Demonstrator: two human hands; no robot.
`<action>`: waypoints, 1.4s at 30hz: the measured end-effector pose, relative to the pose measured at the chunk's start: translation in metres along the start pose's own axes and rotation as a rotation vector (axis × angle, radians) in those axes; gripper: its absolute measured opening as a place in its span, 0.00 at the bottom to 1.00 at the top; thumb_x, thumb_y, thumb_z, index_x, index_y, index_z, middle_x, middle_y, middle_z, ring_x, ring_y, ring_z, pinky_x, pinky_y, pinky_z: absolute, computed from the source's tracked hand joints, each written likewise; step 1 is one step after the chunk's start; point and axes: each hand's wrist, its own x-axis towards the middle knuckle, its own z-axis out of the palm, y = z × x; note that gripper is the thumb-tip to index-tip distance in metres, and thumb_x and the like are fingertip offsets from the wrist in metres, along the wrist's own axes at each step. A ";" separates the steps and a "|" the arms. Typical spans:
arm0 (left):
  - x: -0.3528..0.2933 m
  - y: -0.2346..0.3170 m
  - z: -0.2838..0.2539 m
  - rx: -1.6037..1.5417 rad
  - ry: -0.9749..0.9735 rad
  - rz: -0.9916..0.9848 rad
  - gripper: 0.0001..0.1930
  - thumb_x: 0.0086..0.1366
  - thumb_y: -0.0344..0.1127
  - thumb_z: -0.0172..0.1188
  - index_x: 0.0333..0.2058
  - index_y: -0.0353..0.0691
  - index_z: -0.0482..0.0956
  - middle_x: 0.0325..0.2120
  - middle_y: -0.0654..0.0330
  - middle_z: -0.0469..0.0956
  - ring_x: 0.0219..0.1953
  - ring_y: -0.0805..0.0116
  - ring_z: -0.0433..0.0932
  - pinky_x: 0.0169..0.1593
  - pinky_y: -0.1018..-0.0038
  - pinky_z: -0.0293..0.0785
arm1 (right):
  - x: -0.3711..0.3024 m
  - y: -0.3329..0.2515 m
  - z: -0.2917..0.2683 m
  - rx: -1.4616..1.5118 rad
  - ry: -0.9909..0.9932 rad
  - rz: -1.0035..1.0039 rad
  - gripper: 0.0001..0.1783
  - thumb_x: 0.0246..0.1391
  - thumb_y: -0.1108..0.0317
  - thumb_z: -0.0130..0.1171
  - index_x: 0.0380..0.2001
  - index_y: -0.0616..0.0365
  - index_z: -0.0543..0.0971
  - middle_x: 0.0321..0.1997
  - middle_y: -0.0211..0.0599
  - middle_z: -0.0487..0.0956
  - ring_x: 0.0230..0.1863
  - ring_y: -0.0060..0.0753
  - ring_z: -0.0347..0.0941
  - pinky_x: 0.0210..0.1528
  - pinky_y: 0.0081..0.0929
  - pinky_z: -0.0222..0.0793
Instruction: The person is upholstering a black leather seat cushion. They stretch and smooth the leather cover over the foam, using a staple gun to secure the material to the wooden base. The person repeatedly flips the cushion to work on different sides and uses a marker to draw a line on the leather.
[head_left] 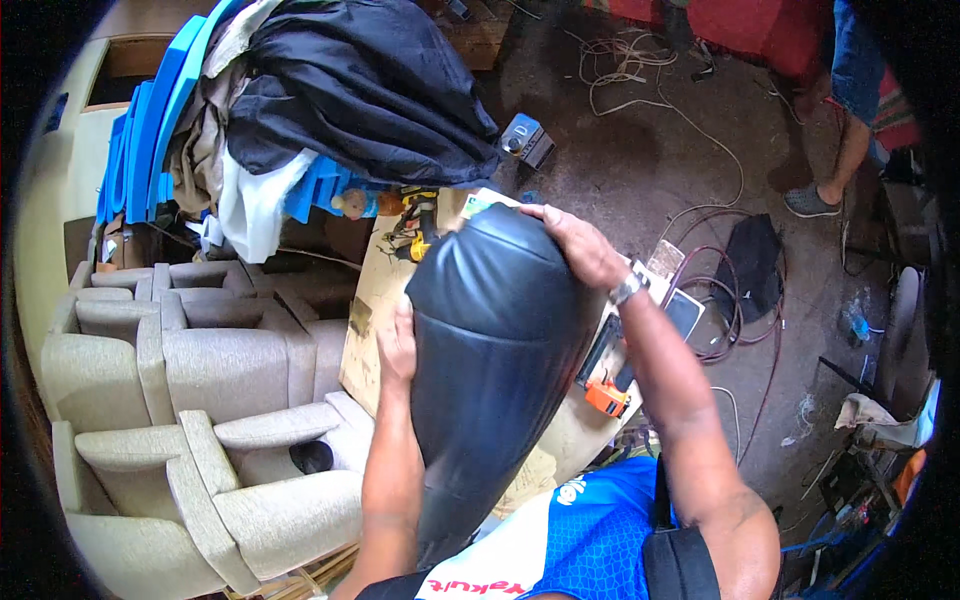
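Observation:
A long, black, leather-like upholstered cushion [490, 330] with stitched seams stretches from my body across a wooden table. Its rounded far end shows creases around the top seam. My left hand [397, 345] grips its left side, with the thumb pointing up along the edge and the other fingers partly hidden. Over the far right edge curls my right hand [580, 250], fingers on the top and a watch on the wrist. Between them, the two hands hold the cushion from both sides.
The plywood tabletop [375, 270] carries a yellow-and-black power tool [420, 235] and an orange tool [607, 397]. Beige upholstered seats [230, 360] stand left, below blue foam and black fabric [350, 90]. Hoses and cables [735, 290] lie on the floor; another person's leg [850, 150] is far right.

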 end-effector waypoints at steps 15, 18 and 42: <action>-0.041 0.009 0.025 -0.376 0.026 -0.156 0.29 0.76 0.55 0.46 0.49 0.29 0.77 0.43 0.58 0.80 0.46 0.69 0.76 0.52 0.72 0.70 | 0.042 0.088 -0.049 -0.082 -0.114 0.243 0.33 0.62 0.35 0.53 0.27 0.58 0.81 0.22 0.26 0.73 0.28 0.18 0.65 0.32 0.28 0.64; -0.037 0.002 0.019 -0.600 -0.095 -0.204 0.33 0.74 0.60 0.45 0.57 0.29 0.70 0.53 0.55 0.75 0.54 0.65 0.73 0.59 0.65 0.67 | 0.049 0.094 -0.042 -0.020 0.027 0.176 0.32 0.62 0.37 0.56 0.22 0.58 0.79 0.19 0.24 0.70 0.25 0.18 0.63 0.28 0.27 0.61; -0.066 0.073 0.034 -0.774 -0.314 -0.616 0.56 0.47 0.73 0.71 0.58 0.24 0.69 0.53 0.52 0.76 0.53 0.63 0.76 0.58 0.67 0.70 | 0.073 0.090 -0.049 -0.553 0.032 0.057 0.34 0.67 0.45 0.39 0.20 0.58 0.81 0.23 0.56 0.78 0.27 0.60 0.75 0.34 0.52 0.69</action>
